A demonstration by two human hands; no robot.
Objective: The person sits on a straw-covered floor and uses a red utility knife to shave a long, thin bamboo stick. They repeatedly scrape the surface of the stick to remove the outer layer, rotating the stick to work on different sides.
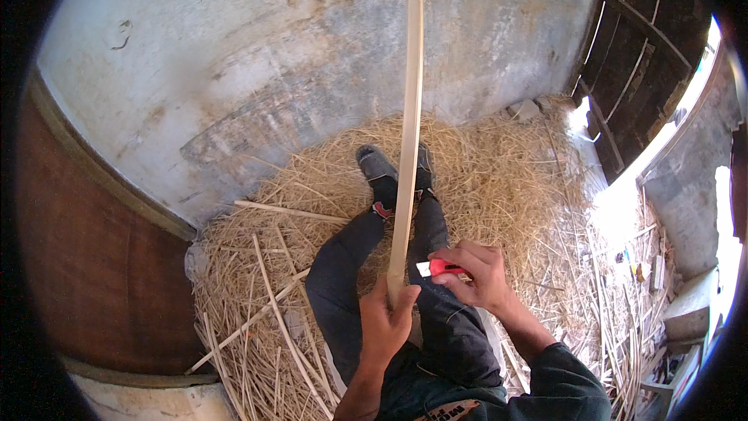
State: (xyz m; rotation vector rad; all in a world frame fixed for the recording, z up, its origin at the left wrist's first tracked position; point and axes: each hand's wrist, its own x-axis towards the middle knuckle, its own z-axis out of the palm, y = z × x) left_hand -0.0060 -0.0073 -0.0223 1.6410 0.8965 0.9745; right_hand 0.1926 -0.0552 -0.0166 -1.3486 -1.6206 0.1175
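A long, pale bamboo strip (409, 125) rises from my lap up past the top edge of the view. My left hand (385, 320) is closed round its lower end, thumb along its right side. To the right of the strip, my right hand (477, 274) grips a red utility knife (446, 267). Its short, bright blade points left toward the strip, with a small gap between them. My legs (343, 269) in dark trousers stretch forward under the strip, feet in dark shoes (377, 164).
Straw-like shavings (499, 179) cover the floor around my legs. Several loose bamboo strips (273, 304) lie to the left. A stained wall (312, 54) stands ahead, a brown panel (101, 242) at the left, and a dark wooden door (639, 54) at the right beside bright light.
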